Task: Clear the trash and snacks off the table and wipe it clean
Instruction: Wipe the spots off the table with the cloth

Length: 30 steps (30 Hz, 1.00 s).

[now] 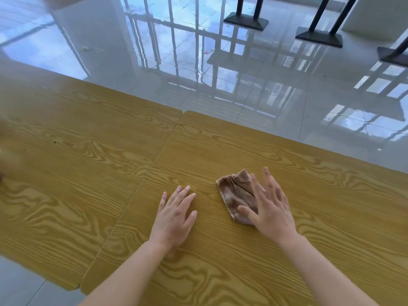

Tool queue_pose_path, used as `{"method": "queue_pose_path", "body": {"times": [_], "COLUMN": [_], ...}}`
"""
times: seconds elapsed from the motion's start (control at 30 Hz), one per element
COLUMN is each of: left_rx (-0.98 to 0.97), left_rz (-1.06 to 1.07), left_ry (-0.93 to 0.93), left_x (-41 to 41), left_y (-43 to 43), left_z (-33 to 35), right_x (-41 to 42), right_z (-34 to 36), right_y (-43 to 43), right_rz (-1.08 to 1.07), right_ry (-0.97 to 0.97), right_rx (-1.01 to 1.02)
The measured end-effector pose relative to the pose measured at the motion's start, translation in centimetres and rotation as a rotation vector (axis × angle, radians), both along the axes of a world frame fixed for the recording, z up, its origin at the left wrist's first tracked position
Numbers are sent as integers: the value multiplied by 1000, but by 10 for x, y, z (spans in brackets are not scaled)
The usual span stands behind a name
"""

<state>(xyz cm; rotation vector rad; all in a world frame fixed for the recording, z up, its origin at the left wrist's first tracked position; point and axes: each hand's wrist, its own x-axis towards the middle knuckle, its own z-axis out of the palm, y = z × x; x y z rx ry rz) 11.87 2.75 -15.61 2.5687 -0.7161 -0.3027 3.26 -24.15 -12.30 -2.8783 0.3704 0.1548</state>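
Observation:
A small brown cloth (237,193) lies crumpled on the yellow wood-grain table (287,250). My right hand (270,208) lies flat over the cloth's right part, fingers straight and spread, thumb across its lower edge. My left hand (176,214) rests flat on the bare tabletop just left of the cloth, fingers straight, holding nothing. A tiny dark speck (54,142) sits on the left table.
A second matching table (77,162) butts against the first, with a seam running between them. Beyond the far edge is glossy tiled floor (198,62). Black table bases (246,22) stand on the floor at the upper right. Something blurred shows at the far left edge.

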Motion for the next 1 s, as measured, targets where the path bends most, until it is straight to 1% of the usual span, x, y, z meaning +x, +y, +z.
{"method": "queue_pose_path", "body": {"times": [0.07,0.17,0.23,0.37,0.43,0.53,0.63,0.77,0.93,1.0], "left_rx": [74,137,111,83,108,178,227,238,255,252], "left_rz": [-22,-5,-12,-150,-188,-157,-112,-110,-150,-159], "left_ry": [-27,-100,-119,-203,-238,-246,-246,-245,-240,-230], "left_x": [1,2,4,12,17,30,52,84,113,121], "left_y": [-2,-12,-20,-31,-32,-29,-26,-26,-23,-24], "left_z": [4,9,12,11,7,-2,-8,-8,-7,-6], "right_x": [-18,-21,-11,19,41,74,102,128,147,152], "right_z": [-6,-20,-26,-28,-28,-31,-32,-29,-34,-34], "right_y": [3,9,18,41,47,53,55,57,56,55], "right_rz": [-110,-141,-93,206,289,314,348,324,316,326], "right_ry": [-74,-107,-129,-161,-155,-139,-142,-149,-124,-95], "right_rx": [-33,-17,45,112,131,151,91,33,131,137]}}
